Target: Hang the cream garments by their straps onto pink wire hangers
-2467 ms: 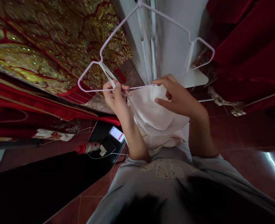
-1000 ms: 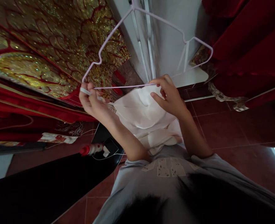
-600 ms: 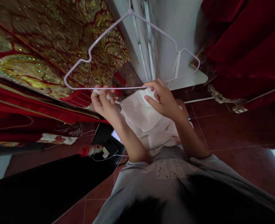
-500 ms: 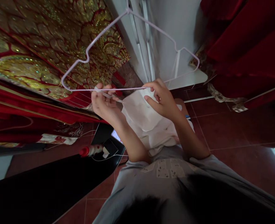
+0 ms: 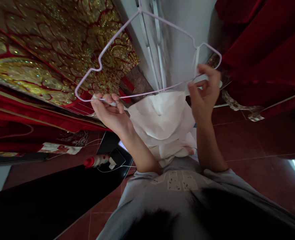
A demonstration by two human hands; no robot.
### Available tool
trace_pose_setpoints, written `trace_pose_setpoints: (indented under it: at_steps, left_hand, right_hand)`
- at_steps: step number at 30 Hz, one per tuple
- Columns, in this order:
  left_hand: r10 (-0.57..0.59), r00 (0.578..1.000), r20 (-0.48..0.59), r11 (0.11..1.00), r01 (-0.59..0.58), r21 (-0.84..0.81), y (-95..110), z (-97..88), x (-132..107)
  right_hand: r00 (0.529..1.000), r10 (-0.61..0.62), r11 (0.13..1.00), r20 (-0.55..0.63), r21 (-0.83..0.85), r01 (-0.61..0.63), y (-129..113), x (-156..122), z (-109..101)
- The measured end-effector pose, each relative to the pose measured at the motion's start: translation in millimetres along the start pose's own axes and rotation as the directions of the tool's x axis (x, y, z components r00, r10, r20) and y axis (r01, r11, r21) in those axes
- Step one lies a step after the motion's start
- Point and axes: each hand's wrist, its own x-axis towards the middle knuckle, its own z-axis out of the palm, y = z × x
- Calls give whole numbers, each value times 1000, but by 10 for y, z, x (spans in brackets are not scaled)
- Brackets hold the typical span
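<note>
A gold cloth [image 5: 49, 56], embroidered on red, fills the upper left. Red drapes [image 5: 262, 43] hang at the right, and a red tiled floor [image 5: 250, 143] lies below them. A black table [image 5: 37, 200] takes the lower left. A white wall [image 5: 180, 30] stands between the cloth and the drapes.

In front of the person's chest hangs a white garment [image 5: 162, 116], bunched and drooping from the middle of a thin pale wire hanger [image 5: 142, 94]. The hanger is held up before the wall, tilted, its right shoulder higher than its left.

The left hand [image 5: 109, 111] grips the left end of the hanger's bottom bar, fingers curled tight over the wire with a bit of white cloth caught under them. The right hand [image 5: 205, 91] is raised at the hanger's right corner, thumb and fingers pinched narrow on a white strap [image 5: 197, 58] that runs down from the shoulder notch.

On the table edge, just under the left forearm, lie a red-and-white power strip [image 5: 98, 161] and a phone [image 5: 122, 145], mostly hidden by the arm.
</note>
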Motion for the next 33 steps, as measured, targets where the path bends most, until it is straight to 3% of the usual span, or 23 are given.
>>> trace_pose_setpoints:
  at_steps: [2, 6, 16, 19, 22, 24, 28, 33]
  left_hand:
    - [-32, 999, -43, 999, 33, 22, 3, 19, -2]
    - [-44, 996, -82, 998, 48, 45, -9, 44, -16]
    - [-48, 987, 156, 951, -3, 309, -121, -281, 94]
    - [-67, 987, 143, 967, 29, 251, -120, -261, 82]
    - [-73, 995, 67, 991, 65, 117, -90, -136, 25]
    - [-63, 998, 23, 998, 62, 27, -67, -43, -17]
    - [-72, 997, -43, 997, 71, -23, -28, 51, -55]
    - [-100, 995, -15, 974, 101, 203, -13, -54, 6]
  right_hand:
    - [996, 46, 999, -80, -3, -46, 91, 53, -67]
    - [991, 67, 995, 113, 62, -74, 109, 179, -151]
    - [988, 71, 997, 134, -32, -67, 57, 413, -106]
    - [999, 13, 1000, 44, -10, -12, 55, 477, -130]
    - [987, -143, 990, -67, -29, 141, 50, 582, -157]
    - [974, -213, 976, -79, -71, 207, 39, 657, -150]
    - [990, -131, 976, 52, -171, 138, 5, 767, -116]
    - [975, 10, 986, 223, -164, 28, 23, 871, -165]
